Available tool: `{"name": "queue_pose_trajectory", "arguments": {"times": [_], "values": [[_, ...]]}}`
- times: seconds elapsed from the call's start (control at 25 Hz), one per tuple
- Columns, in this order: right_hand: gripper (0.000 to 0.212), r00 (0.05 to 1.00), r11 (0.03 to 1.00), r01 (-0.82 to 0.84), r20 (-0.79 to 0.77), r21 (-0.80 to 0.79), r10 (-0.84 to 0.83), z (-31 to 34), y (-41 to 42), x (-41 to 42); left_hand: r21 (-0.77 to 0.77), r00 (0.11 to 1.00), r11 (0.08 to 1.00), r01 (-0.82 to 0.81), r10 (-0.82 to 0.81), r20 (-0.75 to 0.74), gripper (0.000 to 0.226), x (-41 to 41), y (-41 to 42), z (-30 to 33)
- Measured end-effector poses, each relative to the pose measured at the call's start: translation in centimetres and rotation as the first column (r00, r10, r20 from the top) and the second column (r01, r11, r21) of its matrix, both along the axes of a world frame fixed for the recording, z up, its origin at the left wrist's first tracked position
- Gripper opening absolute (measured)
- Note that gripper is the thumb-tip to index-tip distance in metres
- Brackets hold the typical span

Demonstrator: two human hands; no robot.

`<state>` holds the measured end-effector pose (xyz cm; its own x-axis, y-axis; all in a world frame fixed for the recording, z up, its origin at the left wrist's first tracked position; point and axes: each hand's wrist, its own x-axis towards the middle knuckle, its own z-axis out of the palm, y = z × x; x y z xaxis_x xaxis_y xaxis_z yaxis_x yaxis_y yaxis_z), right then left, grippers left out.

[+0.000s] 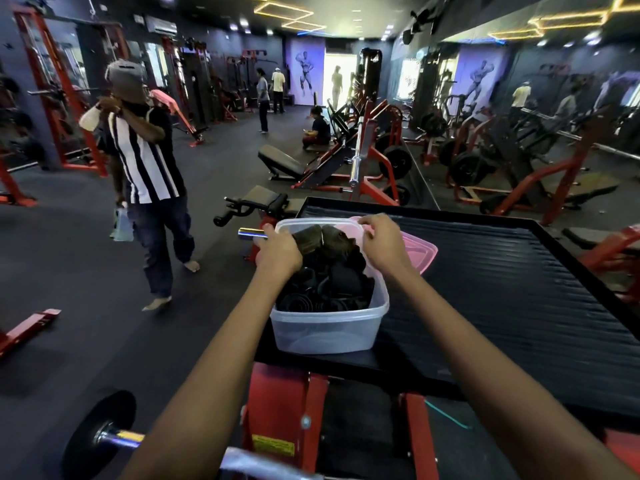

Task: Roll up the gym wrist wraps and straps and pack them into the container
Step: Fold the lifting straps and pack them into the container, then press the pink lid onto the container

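A clear plastic container stands on the black ribbed platform, filled with several rolled black wraps and straps. At its far end lie olive-green rolled wraps. My left hand grips one olive roll at the container's far left corner. My right hand is over the far right rim with fingers curled, touching the rim or the pink lid that lies behind the container; which one it pinches is hard to tell.
A person in a striped shirt walks on the dark floor to the left. Red machine frame and a weight plate sit below the platform. Benches, a barbell and racks stand farther back; a mirror wall is on the right.
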<state>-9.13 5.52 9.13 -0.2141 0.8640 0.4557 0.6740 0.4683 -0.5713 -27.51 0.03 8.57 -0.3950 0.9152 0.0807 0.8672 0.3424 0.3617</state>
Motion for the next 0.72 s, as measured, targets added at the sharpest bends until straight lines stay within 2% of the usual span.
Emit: {"name": "queue_pose_trajectory", "arguments": {"times": [0.12, 0.28, 0.48, 0.72], "values": [[0.034, 0.992, 0.982, 0.124, 0.031, -0.142, -0.12, -1.3, 1.3, 3.0, -0.035, 0.996, 0.997, -0.07, 0.072, 0.056, 0.054, 0.5, -2.4, -1.1], [0.033, 0.931, 0.959, 0.146, 0.363, -0.242, -0.05, -5.3, 3.0, 5.3, 0.012, 0.996, 0.999, -0.038, 0.037, 0.081, 0.05, -0.2, -2.3, -1.4], [0.035, 0.814, 0.97, 0.135, 0.581, -0.203, 0.008, -7.3, 3.1, 7.2, -0.038, 0.996, 0.999, 0.026, -0.022, 0.091, 0.039, -1.3, -0.5, -0.4], [0.024, 0.729, 0.999, 0.046, 0.684, -0.011, -0.026, -7.5, 3.1, 7.9, -0.026, 0.99, 0.999, 0.034, -0.03, 0.136, 0.04, -1.8, 0.2, -0.3]]}}
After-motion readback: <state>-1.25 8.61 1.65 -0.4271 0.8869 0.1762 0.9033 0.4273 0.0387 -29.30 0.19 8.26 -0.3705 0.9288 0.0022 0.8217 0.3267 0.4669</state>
